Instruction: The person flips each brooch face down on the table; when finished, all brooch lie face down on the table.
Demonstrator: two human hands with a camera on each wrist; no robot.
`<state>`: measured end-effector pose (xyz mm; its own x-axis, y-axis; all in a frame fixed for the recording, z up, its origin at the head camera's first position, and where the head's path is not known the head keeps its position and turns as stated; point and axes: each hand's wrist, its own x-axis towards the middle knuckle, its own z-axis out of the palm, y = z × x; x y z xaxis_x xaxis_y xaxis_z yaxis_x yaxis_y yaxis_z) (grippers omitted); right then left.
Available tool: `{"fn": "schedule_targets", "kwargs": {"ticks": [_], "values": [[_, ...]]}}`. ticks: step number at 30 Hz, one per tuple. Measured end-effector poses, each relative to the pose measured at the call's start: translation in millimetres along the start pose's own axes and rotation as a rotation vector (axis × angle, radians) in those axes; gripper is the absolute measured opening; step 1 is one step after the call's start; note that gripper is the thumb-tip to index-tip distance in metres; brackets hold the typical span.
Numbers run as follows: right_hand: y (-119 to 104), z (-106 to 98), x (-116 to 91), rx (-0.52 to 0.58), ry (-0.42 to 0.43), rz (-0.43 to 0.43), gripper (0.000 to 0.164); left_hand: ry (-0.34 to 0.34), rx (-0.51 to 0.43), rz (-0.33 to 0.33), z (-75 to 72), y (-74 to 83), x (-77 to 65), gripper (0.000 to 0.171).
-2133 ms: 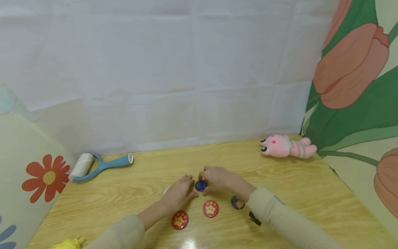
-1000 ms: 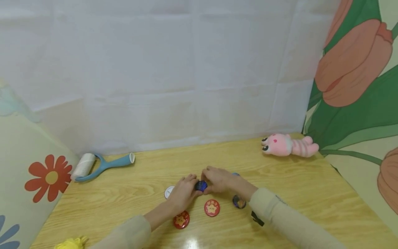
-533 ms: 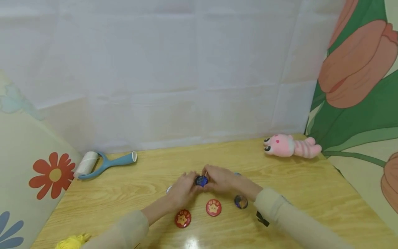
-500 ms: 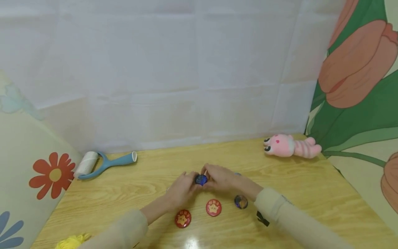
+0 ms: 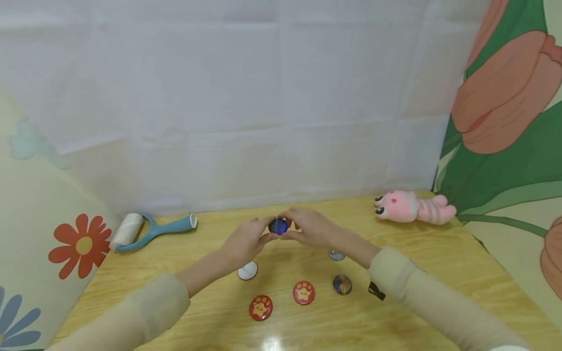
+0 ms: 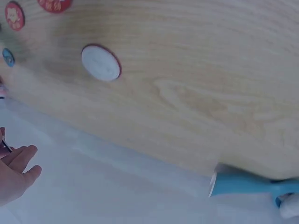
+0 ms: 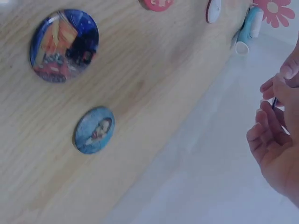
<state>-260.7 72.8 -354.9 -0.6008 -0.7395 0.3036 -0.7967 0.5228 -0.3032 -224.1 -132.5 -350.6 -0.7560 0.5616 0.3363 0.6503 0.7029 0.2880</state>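
A small round badge point(image 5: 278, 226), dark blue with pale lettering, is held up above the table between both hands in the head view. My left hand point(image 5: 246, 241) pinches its left edge between thumb and fingers. On the opposite edge, the thumb and fingers of my right hand point(image 5: 311, 228) pinch it too. Below lie two red badges with yellow stars, one nearer point(image 5: 261, 307) and one farther right point(image 5: 304, 293). A white-faced badge point(image 6: 101, 62) rests under the left arm. Close to the right forearm are a light blue badge point(image 7: 94, 130) and a dark picture badge point(image 7: 64, 45).
A blue-handled lint roller point(image 5: 164, 228) lies at the table's back left. At the back right is a pink plush toy point(image 5: 412, 207). A small black item point(image 5: 376, 291) shows beside the right sleeve. White cloth point(image 5: 197, 107) hangs behind the wooden table point(image 5: 210, 312).
Both hands took hold of the dark blue badge and raised it off the table, away from the body. The white badge and light blue badge came into fuller view.
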Motion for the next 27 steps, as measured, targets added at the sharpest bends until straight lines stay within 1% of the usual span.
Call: {"fn": "schedule_targets", "kwargs": {"ticks": [4,7,12,15,18,20,22,24,27], "values": [[1.4,-10.5,2.2,-0.038,0.058,-0.023,0.044,-0.003,0.005,0.013,-9.7,3.7,10.8,0.037],[2.4,-14.9,1.1,-0.056,0.097,-0.047,0.044,-0.006,-0.011,0.025,-13.1,5.1,14.6,0.036],[3.4,-14.5,-3.5,-0.046,0.149,-0.098,0.044,-0.024,-0.042,0.010,-14.9,8.3,14.8,0.033],[5.0,-11.8,-5.0,-0.037,0.182,-0.127,0.040,-0.007,-0.054,0.014,-12.9,8.5,14.4,0.030],[5.7,-9.5,-5.5,-0.032,0.203,-0.145,0.035,0.029,-0.064,0.025,-9.5,7.4,13.4,0.025],[5.1,-7.9,-5.3,-0.020,0.221,-0.143,0.032,0.045,-0.064,0.022,-7.9,7.1,12.8,0.023],[3.4,-6.0,-4.8,-0.006,0.243,-0.126,0.029,0.047,-0.058,0.011,-7.3,7.5,11.9,0.025],[1.0,-3.6,-4.0,0.022,0.259,-0.097,0.026,0.046,-0.042,-0.003,-7.0,8.1,10.5,0.030],[-2.9,-0.1,-2.1,0.092,0.283,-0.038,0.021,0.053,-0.012,-0.007,-5.8,8.0,8.3,0.043]]}}
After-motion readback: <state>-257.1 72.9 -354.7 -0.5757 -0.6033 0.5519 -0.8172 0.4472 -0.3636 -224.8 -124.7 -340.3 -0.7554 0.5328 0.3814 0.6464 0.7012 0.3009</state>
